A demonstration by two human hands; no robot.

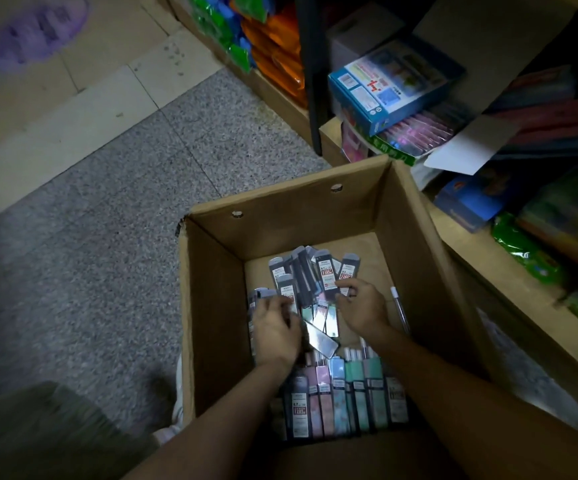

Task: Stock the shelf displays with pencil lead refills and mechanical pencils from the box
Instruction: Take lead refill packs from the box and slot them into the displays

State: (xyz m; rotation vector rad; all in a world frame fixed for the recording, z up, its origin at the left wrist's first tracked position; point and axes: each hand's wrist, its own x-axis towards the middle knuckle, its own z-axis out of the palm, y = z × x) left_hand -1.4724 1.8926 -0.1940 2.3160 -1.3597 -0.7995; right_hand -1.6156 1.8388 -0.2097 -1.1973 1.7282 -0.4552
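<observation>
Mostly grey-topped lead refill packs (325, 271) fanned

Lead refill packs (318, 282) lie in the box (211, 306), shelf (488, 258) right.

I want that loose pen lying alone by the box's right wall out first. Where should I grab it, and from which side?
Pinch the loose pen near its white top end, coming from above and from the left, where the right hand already is. It lies flat on the bare floor of the cardboard box, close along the right wall, so that side probably leaves little finger room. Its near end runs towards the forearm.
</observation>
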